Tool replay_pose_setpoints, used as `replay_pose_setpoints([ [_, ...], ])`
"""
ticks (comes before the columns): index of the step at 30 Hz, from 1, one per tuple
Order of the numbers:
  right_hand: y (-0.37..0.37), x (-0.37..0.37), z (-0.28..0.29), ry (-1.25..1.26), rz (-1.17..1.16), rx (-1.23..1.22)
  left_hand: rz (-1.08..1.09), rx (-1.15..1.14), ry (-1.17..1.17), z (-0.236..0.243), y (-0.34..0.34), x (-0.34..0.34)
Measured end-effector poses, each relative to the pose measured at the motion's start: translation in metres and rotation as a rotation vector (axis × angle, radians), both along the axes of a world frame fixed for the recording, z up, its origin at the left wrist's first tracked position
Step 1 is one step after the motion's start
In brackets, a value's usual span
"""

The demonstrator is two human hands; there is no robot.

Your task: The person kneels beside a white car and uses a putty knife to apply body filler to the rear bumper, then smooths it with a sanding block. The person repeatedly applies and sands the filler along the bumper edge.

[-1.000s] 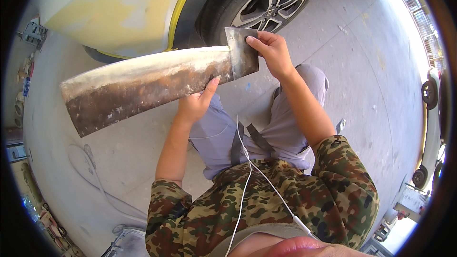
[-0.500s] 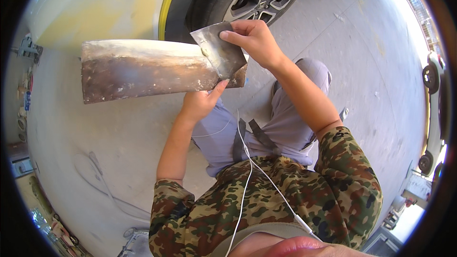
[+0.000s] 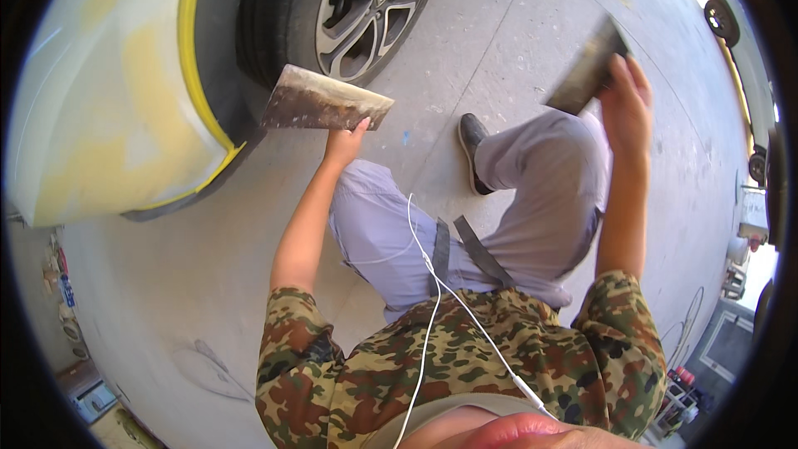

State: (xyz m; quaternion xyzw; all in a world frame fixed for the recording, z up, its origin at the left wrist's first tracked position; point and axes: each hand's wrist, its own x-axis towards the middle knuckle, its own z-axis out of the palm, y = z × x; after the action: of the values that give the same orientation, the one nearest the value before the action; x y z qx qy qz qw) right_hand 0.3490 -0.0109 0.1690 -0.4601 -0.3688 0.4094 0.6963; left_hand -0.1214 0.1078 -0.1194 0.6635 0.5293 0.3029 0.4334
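Observation:
My left hand (image 3: 343, 146) grips the near right edge of a stained filler board (image 3: 312, 104), thumb on top. The board is dark brown with a pale smeared band along its far edge, and it tilts in front of the car's wheel (image 3: 366, 17). Out to the right, my right hand (image 3: 628, 112) is closed on a flat dark putty spreader (image 3: 588, 71), which is slightly blurred. The spreader is raised over the floor beyond my knee, well apart from the board. Part of the right hand's grip is hidden behind the spreader.
At the left, the car's pale body panel (image 3: 125, 91) carries yellowish patches and a yellow-edged wheel arch (image 3: 195, 66). White earphone wires (image 3: 428, 262) hang over my lap. A cable (image 3: 212, 370) lies on the grey floor at lower left. Another vehicle (image 3: 744, 50) stands far right.
My right hand has lifted the spreader off the board and swung it right. The board has tilted and appears foreshortened. My view has shifted, showing more of the car panel.

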Motion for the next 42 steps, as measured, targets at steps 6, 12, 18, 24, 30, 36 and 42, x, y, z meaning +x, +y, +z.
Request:
replay_pose_setpoints([
  [6,-0.084,0.063,-0.015,0.018,-0.326,-0.069,0.055,-0.219,-0.065,-0.085,0.059,-0.055],
  [12,-0.133,0.086,-0.055,0.042,-0.413,-0.111,0.028,-0.297,0.099,-0.131,0.058,-0.084],
  [18,-0.143,0.098,-0.075,0.039,-0.485,-0.159,0.012,-0.228,0.191,-0.146,0.065,-0.096],
  [24,-0.133,0.137,-0.088,0.008,-0.405,-0.119,-0.182,-0.515,0.466,-0.116,0.055,-0.097],
  [30,-0.128,0.144,-0.089,0.064,-0.430,-0.157,-0.220,-0.693,0.492,-0.014,0.009,-0.106],
  [36,-0.045,0.055,-0.104,0.108,-0.216,-0.313,0.004,0.046,0.090,0.109,-0.083,-0.049],
  [42,0.016,-0.082,-0.080,0.311,0.264,-0.186,-0.163,-0.302,-0.602,0.139,-0.105,0.088],
])
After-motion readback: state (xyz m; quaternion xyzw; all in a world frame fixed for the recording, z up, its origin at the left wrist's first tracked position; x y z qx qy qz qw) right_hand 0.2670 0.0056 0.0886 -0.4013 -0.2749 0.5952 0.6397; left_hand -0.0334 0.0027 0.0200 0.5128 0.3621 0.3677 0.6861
